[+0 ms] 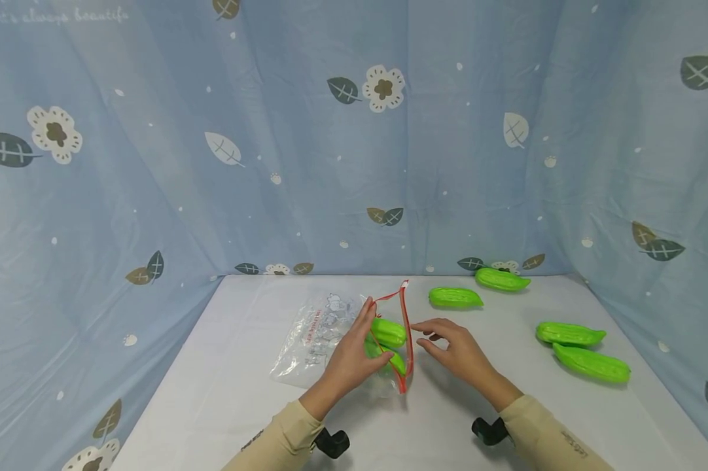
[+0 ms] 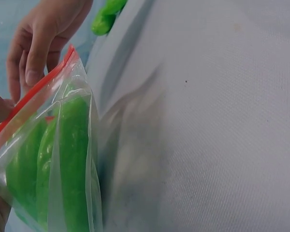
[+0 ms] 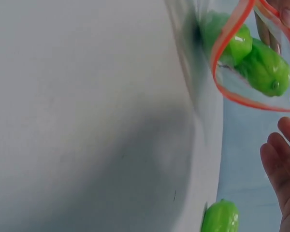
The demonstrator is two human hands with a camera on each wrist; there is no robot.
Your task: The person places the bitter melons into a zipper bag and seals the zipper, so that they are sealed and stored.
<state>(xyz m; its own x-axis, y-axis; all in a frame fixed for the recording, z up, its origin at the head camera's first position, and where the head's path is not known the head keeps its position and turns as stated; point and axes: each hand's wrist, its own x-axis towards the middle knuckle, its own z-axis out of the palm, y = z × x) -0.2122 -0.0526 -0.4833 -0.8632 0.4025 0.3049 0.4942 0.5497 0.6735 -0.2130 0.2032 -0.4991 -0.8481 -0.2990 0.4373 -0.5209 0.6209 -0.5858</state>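
A clear zip bag [image 1: 298,353] with a red zip edge [image 1: 409,333] lies on the table, its mouth spread apart and facing right. My left hand [image 1: 354,350] holds the bag near its mouth, thumb on the near side and fingers on the far side. Inside are glossy green ridged gourds [image 1: 389,332], whose ends show through the mouth in the right wrist view [image 3: 268,70]. My right hand [image 1: 457,347] is just right of the mouth, fingers a little bent and nothing between them. The bag's plastic partly veils the gourds in the left wrist view.
Two more green gourds [image 1: 456,297] lie apart at the back of the white table [image 1: 224,392]. Another pair of gourds [image 1: 591,364] lies close together at the right. A blue patterned curtain [image 1: 307,163] hangs behind and along both sides.
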